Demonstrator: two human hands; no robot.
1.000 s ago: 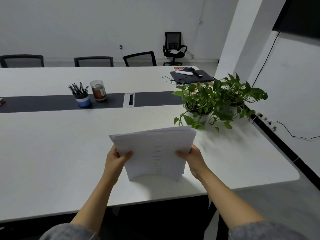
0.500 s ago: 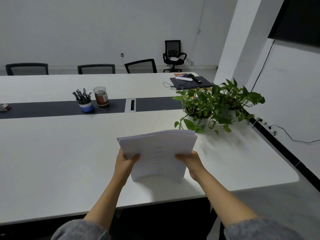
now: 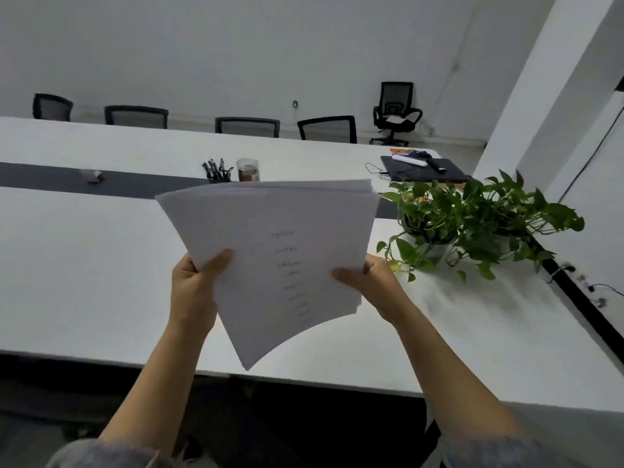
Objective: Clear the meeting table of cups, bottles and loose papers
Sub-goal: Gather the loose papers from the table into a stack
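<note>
White table (image 3: 84,265); papers (image 3: 270,231) with illegible writing.

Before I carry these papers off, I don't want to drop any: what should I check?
1. Left hand grips the stack by its left edge: ok.
2. Right hand grips its right edge: ok.
3. Stack squared: not ok, top edges fanned.
4. Stack off the table: ok, held up.
5. Plant clear of the stack: ok, apart on the right.
6. Nothing else to clear: not ok, a jar stands by the pens.
</note>
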